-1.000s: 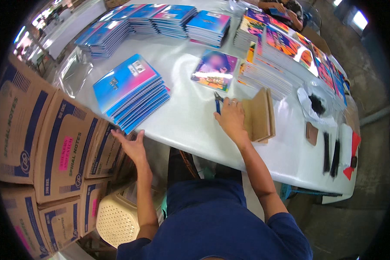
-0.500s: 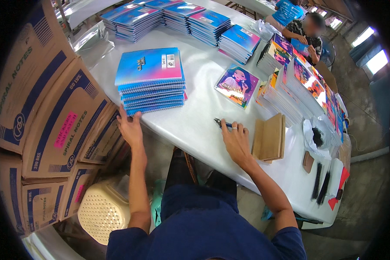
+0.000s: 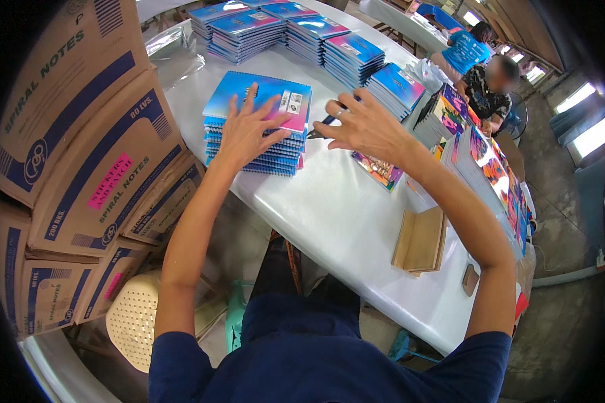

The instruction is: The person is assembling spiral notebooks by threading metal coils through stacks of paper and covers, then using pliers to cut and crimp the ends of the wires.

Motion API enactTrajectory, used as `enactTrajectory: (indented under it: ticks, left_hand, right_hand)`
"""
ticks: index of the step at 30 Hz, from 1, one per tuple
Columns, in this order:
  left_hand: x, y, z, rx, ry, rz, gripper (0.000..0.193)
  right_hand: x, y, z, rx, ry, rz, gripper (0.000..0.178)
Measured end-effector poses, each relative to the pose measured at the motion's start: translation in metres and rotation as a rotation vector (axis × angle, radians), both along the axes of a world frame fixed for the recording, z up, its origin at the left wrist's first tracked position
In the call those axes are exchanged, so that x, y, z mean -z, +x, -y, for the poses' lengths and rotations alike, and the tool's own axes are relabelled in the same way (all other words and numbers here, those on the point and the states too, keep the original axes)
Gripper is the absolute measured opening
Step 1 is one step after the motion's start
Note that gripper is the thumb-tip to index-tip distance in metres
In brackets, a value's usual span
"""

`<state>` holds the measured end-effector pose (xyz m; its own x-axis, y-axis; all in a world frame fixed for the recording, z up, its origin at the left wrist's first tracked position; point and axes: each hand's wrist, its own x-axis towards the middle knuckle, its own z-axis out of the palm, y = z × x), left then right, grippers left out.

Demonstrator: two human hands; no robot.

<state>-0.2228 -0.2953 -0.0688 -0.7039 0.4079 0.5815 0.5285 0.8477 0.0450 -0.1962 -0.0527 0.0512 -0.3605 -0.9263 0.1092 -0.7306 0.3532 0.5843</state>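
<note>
Slippage looks like the main risk: the near notebook stack (image 3: 275,153) stands just in from the near edge of the worktop (image 3: 356,221), toward its left corner, and a lopsided push from the left hand (image 3: 240,139) could slide the glossy copies apart or over that edge. The left fingers lie spread and open on top of it, gripping nothing. The right hand (image 3: 373,132) has its fingers bent around dark pliers (image 3: 327,122), apparently gripping them, though how firmly I cannot tell; a loose hold could drop them, and their tip, just beside the stack's right side, could scratch a cover or snag a spiral binding. By count, there is one near stack, about seven blue stacks (image 3: 319,33) along the far edge, overlapping so the number is uncertain, and one loose picture-covered notebook (image 3: 385,174) below the right hand. Picture-covered piles (image 3: 484,168) toward the right edge overlap too much to count. Nearer that edge are one bent brown board (image 3: 417,245) and one small brown block (image 3: 470,279). Off the worktop, at least six cartons (image 3: 107,161), one cream stool (image 3: 138,322) and two other people (image 3: 494,91) show.
</note>
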Motion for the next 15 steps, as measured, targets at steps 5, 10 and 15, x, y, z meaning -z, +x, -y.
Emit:
enactTrajectory:
  ticks: [5, 10, 15]
  left_hand:
    - [0.004, -0.004, 0.000, 0.045, 0.070, 0.141, 0.045]
    - [0.010, -0.007, 0.003, 0.077, 0.087, 0.104, 0.046]
    - [0.014, -0.009, 0.003, 0.111, 0.126, 0.074, 0.043]
  right_hand:
    - [0.003, -0.023, 0.014, -0.193, 0.203, -0.059, 0.040]
    - [0.003, -0.032, 0.015, -0.230, 0.323, -0.149, 0.037]
    - [0.010, -0.021, 0.018, -0.186, 0.266, -0.091, 0.028]
